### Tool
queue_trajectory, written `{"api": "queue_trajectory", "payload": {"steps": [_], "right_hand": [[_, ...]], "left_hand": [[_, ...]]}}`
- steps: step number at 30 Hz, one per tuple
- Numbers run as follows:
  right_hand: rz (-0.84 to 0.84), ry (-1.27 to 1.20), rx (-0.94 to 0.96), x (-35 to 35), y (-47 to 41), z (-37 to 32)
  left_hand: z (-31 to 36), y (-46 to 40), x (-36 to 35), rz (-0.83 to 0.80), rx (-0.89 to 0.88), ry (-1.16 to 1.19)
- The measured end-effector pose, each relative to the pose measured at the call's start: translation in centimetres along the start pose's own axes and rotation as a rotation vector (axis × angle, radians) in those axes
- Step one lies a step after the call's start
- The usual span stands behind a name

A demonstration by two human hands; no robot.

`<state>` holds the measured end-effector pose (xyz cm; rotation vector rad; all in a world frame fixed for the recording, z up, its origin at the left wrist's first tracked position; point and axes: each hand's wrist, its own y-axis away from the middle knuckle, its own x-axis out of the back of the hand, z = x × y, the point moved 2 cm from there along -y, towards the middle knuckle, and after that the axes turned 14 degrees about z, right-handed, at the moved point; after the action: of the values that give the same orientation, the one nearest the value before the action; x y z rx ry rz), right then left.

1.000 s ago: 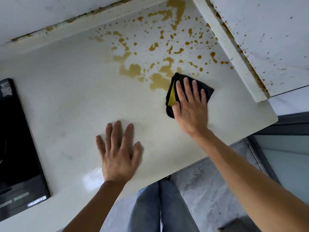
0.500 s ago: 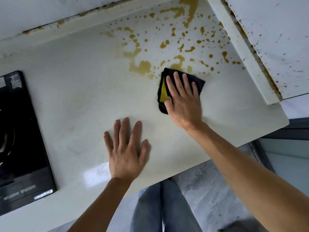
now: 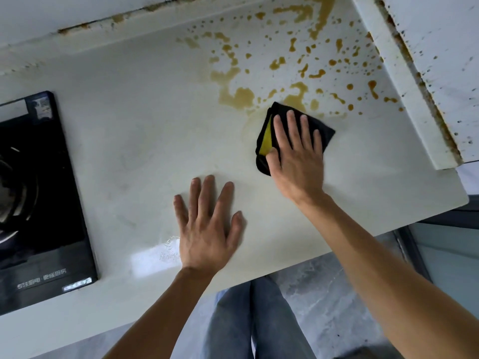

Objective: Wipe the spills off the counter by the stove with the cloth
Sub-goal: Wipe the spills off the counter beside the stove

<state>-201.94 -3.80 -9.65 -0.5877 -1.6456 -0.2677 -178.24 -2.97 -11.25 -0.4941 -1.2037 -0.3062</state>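
A person's right hand (image 3: 298, 156) pressed a folded black-and-yellow cloth (image 3: 325, 132) flat against the pale counter (image 3: 134, 141), fingers spread across the fabric rather than curled around it, apparently to bear down evenly on the surface. The cloth sat at the near edge of the brown spills (image 3: 290, 63), touching the lowest puddle, with a faint tan smear on the counter just to its left. The left hand (image 3: 207, 224) lay open and empty, palm down on a bare stretch nearer the counter's front edge, likely as a brace while the person leaned in. Most of the splatter lay beyond the cloth, reaching toward the back wall and the stained side panel (image 3: 425, 81), which suggested the wiping had barely begun. The black glass stove (image 3: 51, 198) stood well apart on the left, clear of the mess. A wet glint showed beside the left wrist.
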Motion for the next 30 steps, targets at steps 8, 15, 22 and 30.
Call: {"api": "queue_trajectory", "payload": {"steps": [8,15,22,30], "right_hand": [[-0.153,-0.015,0.029,0.6,4.2,-1.8],[0.047,-0.272,0.074,3.9,4.1,0.2],[-0.051,-0.205,0.191,4.2,4.4,0.7],[0.070,-0.234,0.195,4.3,4.1,0.8]], "left_hand": [[-0.1,0.0,0.1,-0.011,-0.005,0.002],[-0.4,0.2,-0.3,0.020,-0.015,0.011],[-0.6,0.3,-0.8,0.030,-0.028,0.001],[-0.9,0.4,-1.0,0.034,-0.040,0.004]]}}
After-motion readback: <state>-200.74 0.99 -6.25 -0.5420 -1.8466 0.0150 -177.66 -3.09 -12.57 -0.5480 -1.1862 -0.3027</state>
